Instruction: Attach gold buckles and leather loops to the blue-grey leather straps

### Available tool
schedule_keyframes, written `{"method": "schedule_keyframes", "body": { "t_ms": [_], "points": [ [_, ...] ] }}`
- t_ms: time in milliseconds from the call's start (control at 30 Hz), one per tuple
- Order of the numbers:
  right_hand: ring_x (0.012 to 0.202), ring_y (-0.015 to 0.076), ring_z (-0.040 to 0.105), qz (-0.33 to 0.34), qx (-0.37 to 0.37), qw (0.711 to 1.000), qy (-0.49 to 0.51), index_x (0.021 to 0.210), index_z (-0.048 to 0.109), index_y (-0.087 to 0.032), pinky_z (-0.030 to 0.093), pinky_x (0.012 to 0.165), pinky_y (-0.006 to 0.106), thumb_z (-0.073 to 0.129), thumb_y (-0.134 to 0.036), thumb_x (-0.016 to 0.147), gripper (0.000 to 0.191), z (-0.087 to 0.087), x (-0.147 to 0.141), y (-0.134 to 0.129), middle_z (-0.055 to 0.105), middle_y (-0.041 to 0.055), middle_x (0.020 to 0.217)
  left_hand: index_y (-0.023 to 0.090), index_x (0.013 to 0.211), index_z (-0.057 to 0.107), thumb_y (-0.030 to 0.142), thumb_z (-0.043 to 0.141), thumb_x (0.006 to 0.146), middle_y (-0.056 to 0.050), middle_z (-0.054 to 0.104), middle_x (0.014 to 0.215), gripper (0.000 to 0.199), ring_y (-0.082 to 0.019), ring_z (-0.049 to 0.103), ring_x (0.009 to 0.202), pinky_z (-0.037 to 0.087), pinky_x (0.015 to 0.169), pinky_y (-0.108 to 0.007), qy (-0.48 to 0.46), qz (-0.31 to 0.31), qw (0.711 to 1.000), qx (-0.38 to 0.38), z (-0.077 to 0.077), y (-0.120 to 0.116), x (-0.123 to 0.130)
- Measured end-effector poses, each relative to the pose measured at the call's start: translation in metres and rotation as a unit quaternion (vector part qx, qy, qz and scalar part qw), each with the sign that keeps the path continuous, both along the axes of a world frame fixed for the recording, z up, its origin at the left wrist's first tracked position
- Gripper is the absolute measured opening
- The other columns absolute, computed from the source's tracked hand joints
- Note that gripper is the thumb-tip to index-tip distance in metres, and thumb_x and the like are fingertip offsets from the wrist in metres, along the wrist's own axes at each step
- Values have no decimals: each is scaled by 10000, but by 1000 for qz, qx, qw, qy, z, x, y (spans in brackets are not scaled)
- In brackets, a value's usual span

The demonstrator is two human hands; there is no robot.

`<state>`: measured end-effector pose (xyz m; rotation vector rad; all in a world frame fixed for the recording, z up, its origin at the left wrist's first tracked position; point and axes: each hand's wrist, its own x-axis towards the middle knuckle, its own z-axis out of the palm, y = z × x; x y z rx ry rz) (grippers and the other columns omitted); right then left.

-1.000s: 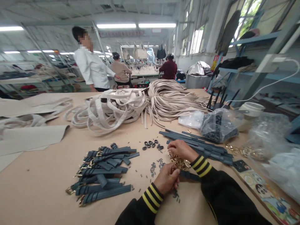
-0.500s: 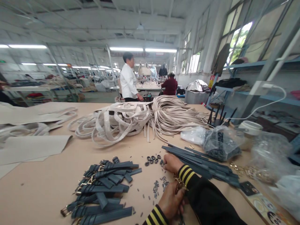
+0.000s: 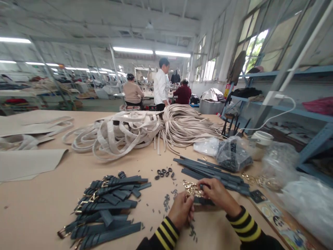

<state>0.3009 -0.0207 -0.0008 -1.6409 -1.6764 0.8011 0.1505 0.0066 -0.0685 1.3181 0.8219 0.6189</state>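
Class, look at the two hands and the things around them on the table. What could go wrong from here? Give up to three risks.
1. The small dark pieces lie loose beside the left hand, so a brush of it might scatter them.
2. The gold-coloured fittings are heaped close to the right hand and could catch on one another.
3. The buckled dark straps overlap, so pulling one might drag others.

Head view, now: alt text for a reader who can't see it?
A person's left hand and right hand work beside a small heap of gold-coloured hardware on a tan table; what their fingertips pinch is unclear. Buckled dark straps lie left, flat dark strips beyond the right hand, pale straps farther back, co-workers behind.
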Motion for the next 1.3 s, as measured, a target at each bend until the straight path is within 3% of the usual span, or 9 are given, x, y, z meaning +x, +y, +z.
{"method": "schedule_keyframes", "body": {
  "t_ms": [167, 333, 567, 867, 1067, 1300],
  "points": [
    [494, 105, 528, -41, -46, 989, 134, 738, 597, -140, 431, 487, 206, 396, -151, 721, 202, -13, 2, -29, 556, -7, 598, 158, 728, 427, 424, 454, 781, 58, 489, 487, 273, -52, 426, 326, 308, 310, -145, -37, 12, 999, 22, 4, 1, 0],
    [591, 128, 561, -99, -53, 974, 198, 842, 605, -141, 472, 472, 223, 438, -195, 708, 221, -25, -4, -30, 588, 31, 769, 167, 729, 425, 428, 450, 794, 59, 488, 497, 269, -55, 423, 337, 304, 324, -155, -53, 5, 998, 42, 4, 1, -1],
    [494, 115, 545, -146, -52, 956, 250, 697, 503, -157, 469, 453, 221, 540, -188, 666, 57, -33, -14, -22, 532, -34, 558, 170, 748, 429, 420, 443, 803, 60, 478, 498, 257, -56, 424, 340, 297, 327, -152, -50, -8, 998, 39, 8, -2, -1],
    [629, 153, 600, -96, -69, 956, 270, 759, 601, -134, 485, 561, 237, 576, -355, 708, 227, -33, -15, -28, 602, 12, 645, 167, 740, 442, 462, 433, 798, 54, 463, 471, 301, -56, 401, 325, 277, 316, -156, -34, 5, 998, 56, 3, -3, 0],
    [578, 165, 594, -65, -25, 960, 272, 723, 601, -139, 465, 545, 257, 593, -340, 705, 202, -38, -22, -23, 617, 18, 602, 170, 762, 498, 514, 384, 803, 20, 508, 507, 365, -70, 421, 347, 292, 335, -179, -27, 18, 998, 59, -1, -9, 4],
    [539, 159, 590, -31, 2, 972, 233, 672, 626, -139, 450, 555, 247, 538, -275, 747, 178, -27, -29, -24, 622, 12, 541, 169, 767, 516, 530, 335, 815, 30, 468, 490, 407, -62, 390, 348, 260, 332, -172, -15, 28, 997, 65, 0, -14, 6]
  ]
}}
